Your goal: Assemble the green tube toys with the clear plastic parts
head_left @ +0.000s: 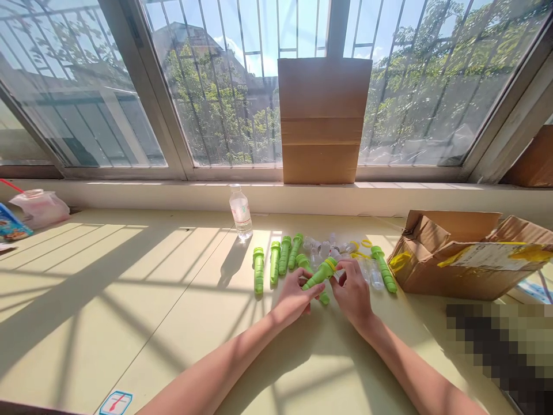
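My left hand (pixel 298 294) is closed round the lower part of a green ribbed tube (pixel 318 275), which tilts up to the right. At the tube's yellow-ringed top, my right hand (pixel 353 291) has its fingers bent against the rim; what its fingertips hold is too small to tell. Several similar green tubes (pixel 258 271) lie in a row to the left, one lies partly under my hands, and another green tube (pixel 383 269) is at the right. Behind my hands are clear plastic pieces (pixel 324 248) and yellow rings (pixel 366 243).
A water bottle (pixel 241 213) stands behind the tubes. An open cardboard box (pixel 462 271) is at the right. A cardboard sheet (pixel 325 121) leans against the window. At the far left are a pinkish container (pixel 41 207) and a blue packet (pixel 12 223).
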`<state>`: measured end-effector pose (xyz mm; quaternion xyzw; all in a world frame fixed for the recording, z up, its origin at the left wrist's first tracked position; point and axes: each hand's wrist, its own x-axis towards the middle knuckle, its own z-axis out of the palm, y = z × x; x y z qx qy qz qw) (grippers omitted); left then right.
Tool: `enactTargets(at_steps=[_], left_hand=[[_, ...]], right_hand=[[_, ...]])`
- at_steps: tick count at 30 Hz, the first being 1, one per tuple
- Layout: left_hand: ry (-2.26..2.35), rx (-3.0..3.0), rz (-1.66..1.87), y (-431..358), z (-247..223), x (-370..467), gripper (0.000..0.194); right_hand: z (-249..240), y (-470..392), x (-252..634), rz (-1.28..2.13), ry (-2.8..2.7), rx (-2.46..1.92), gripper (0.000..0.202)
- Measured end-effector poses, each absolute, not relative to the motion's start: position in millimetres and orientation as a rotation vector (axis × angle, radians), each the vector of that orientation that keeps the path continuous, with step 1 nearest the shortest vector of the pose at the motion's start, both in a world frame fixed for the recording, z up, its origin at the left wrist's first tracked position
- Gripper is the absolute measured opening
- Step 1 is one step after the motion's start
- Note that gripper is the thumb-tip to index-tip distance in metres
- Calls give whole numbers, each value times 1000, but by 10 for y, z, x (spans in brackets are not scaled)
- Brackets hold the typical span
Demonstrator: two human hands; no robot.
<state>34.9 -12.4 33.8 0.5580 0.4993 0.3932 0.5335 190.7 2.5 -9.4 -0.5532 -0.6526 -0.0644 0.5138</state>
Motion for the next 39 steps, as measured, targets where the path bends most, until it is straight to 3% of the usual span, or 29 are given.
enactTargets(at_steps=[27, 39], left_hand=[[1028, 1316, 852, -86, 331, 287, 41], [1154, 1371, 1046, -119, 338, 343, 27]], right_hand=[[-49, 1, 1904, -108, -1593, -1242, 3], [-73, 9, 1896, -133, -1558, -1263, 7]])
